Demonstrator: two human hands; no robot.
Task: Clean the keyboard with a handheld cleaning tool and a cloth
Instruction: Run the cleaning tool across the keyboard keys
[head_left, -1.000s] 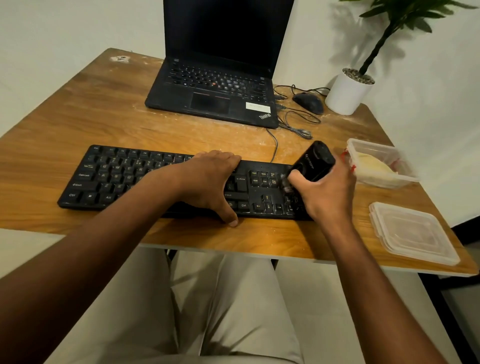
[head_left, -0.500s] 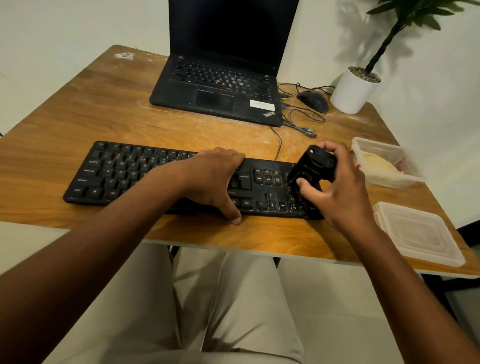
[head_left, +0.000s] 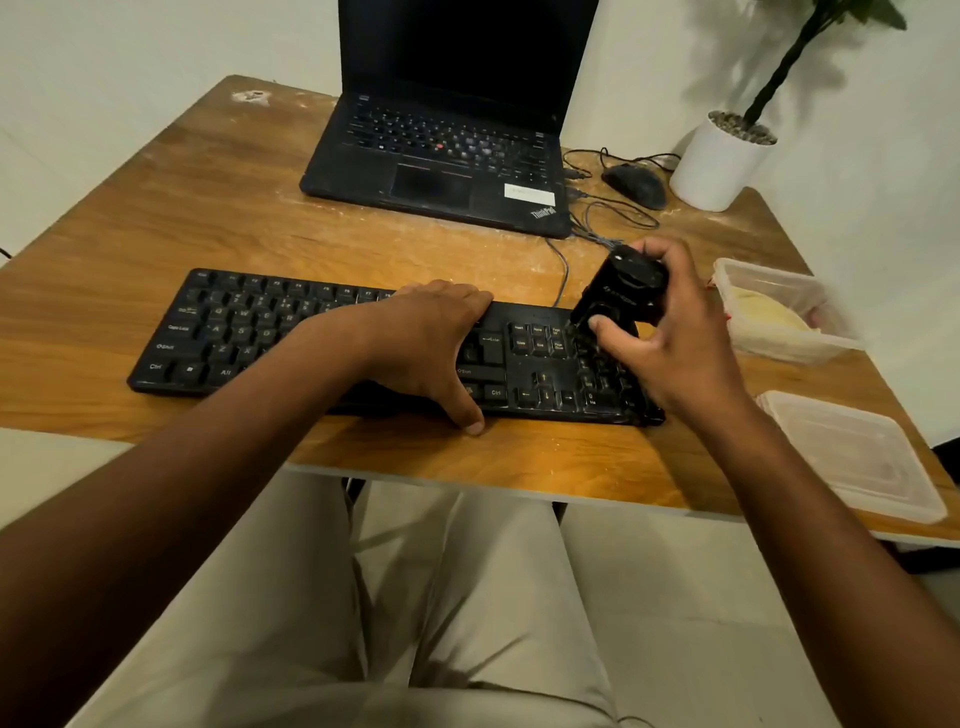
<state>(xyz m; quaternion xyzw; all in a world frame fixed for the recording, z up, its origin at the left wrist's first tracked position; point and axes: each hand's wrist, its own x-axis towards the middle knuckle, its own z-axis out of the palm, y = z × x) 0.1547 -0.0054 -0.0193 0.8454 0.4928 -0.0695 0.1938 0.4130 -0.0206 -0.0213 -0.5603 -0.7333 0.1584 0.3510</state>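
A black keyboard lies across the near part of the wooden table. My left hand rests flat on its middle, fingers over the far edge and thumb down on the table at the near edge. My right hand grips a black handheld cleaning tool, tilted with its lower end down on the number pad at the keyboard's right end. A yellowish cloth lies inside a clear plastic container to the right.
An open black laptop stands behind the keyboard. A black mouse with tangled cables and a white plant pot sit at the back right. A clear container lid lies near the table's right front edge.
My right hand has turned the tool more upright and shifted it toward the far side of the number pad. My left hand has stayed on the keyboard.
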